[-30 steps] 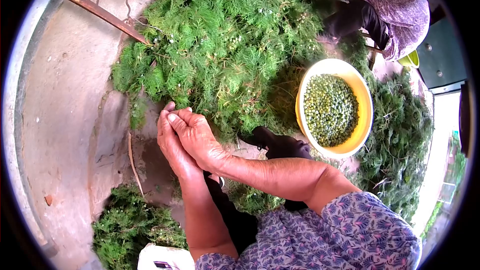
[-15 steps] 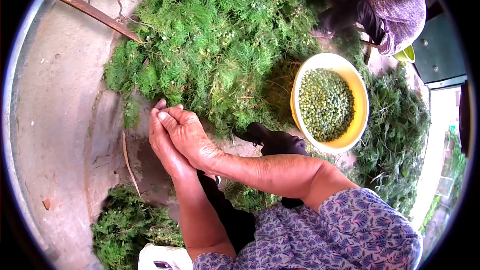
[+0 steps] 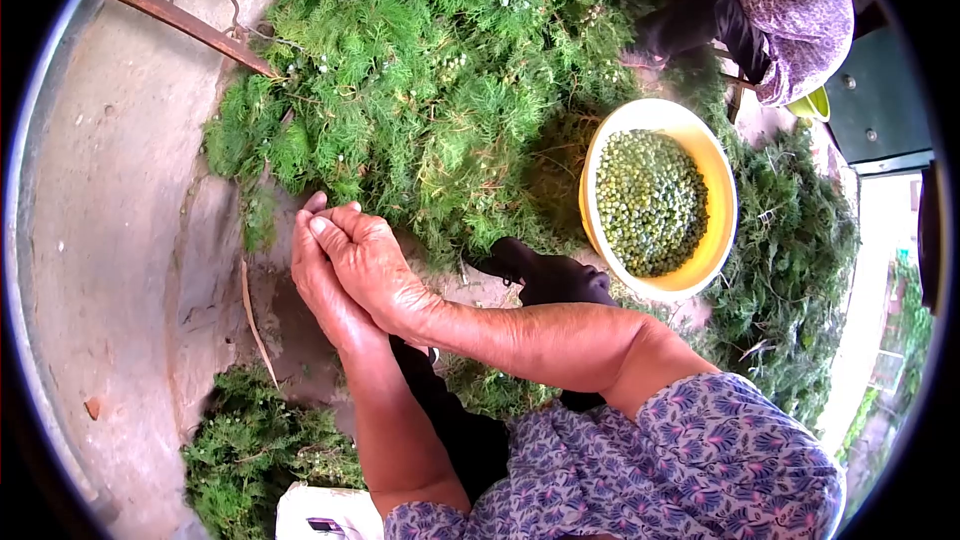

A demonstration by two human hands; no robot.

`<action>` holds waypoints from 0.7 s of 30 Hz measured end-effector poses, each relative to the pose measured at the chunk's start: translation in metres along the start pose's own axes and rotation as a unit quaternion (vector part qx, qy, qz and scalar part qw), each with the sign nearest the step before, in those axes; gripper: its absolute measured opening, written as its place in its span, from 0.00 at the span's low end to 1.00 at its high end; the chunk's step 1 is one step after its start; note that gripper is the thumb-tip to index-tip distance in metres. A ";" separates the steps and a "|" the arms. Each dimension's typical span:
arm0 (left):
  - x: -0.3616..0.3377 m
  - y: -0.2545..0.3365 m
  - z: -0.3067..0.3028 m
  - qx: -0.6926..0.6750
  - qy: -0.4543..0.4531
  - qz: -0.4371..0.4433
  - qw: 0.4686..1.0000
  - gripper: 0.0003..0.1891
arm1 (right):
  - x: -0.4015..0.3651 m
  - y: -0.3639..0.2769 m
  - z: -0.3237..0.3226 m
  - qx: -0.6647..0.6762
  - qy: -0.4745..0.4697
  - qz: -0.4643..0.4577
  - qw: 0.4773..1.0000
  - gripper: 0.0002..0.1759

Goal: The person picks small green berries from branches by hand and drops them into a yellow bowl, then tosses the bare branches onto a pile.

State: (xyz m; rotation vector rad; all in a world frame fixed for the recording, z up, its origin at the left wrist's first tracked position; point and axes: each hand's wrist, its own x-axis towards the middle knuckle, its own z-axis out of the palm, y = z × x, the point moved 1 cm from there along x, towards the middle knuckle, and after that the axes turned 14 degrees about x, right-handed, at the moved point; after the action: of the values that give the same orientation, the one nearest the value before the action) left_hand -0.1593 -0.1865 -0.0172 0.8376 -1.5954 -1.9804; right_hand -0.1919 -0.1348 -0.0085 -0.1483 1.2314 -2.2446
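Observation:
My left hand (image 3: 328,292) and my right hand (image 3: 372,265) are pressed together, palm to palm, at the lower left edge of a big pile of green conifer branches (image 3: 430,90). The right lies over the left, its thumb along the top and the fingers curled in. Whatever may be between the palms is hidden. To the right of the hands, a yellow bucket (image 3: 722,230) holds many small green cones or berries (image 3: 650,200).
Another person (image 3: 790,20) sits at the upper right beside a green container (image 3: 812,105). More branches lie at the right (image 3: 780,270) and lower left (image 3: 260,435). A rusty bar (image 3: 180,20) crosses the upper left. A white object (image 3: 330,512) stands at the bottom.
Both hands have shifted slightly up and left in the view, still pressed together. The bucket appears slightly higher.

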 end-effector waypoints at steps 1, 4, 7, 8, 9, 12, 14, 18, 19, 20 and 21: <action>0.000 -0.002 -0.002 0.001 -0.009 0.001 1.000 0.19 | 0.000 0.000 0.000 -0.001 0.002 0.001 1.000 0.13; 0.003 -0.010 -0.005 -0.003 -0.028 0.006 1.000 0.19 | 0.001 -0.001 0.000 0.005 0.008 -0.005 1.000 0.13; 0.004 -0.014 -0.010 -0.013 -0.042 0.008 0.999 0.19 | 0.001 -0.003 -0.001 -0.017 0.000 0.003 1.000 0.14; 0.005 -0.015 -0.011 -0.016 -0.047 0.008 0.999 0.19 | 0.000 -0.003 -0.001 -0.017 0.000 -0.001 1.000 0.14; 0.007 -0.016 -0.013 -0.018 -0.054 0.011 0.998 0.19 | 0.000 -0.003 0.000 -0.018 0.000 -0.005 1.000 0.14; 0.008 -0.020 -0.017 -0.025 -0.066 0.013 0.997 0.19 | 0.000 -0.004 0.000 -0.010 0.002 0.013 1.000 0.14; 0.009 -0.020 -0.017 -0.024 -0.060 0.007 0.998 0.19 | 0.000 -0.003 -0.001 -0.014 0.001 0.010 1.000 0.14; 0.008 -0.020 -0.018 -0.025 -0.038 -0.002 0.999 0.19 | 0.001 0.001 0.000 -0.008 -0.002 0.002 1.000 0.14; 0.008 -0.020 -0.018 -0.025 -0.033 -0.004 0.999 0.19 | 0.000 0.001 0.000 -0.008 -0.003 0.003 1.000 0.14; 0.008 -0.021 -0.018 -0.025 -0.030 -0.006 0.999 0.19 | 0.000 0.000 0.000 -0.012 -0.003 0.001 1.000 0.14; 0.008 -0.021 -0.017 -0.024 -0.028 -0.007 0.999 0.19 | 0.000 0.000 0.000 -0.017 -0.004 -0.002 1.000 0.14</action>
State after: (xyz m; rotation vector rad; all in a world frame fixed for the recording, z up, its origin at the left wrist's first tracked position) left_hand -0.1526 -0.1990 -0.0419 0.7834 -1.5694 -2.0600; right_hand -0.1917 -0.1345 -0.0082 -0.1729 1.2660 -2.2246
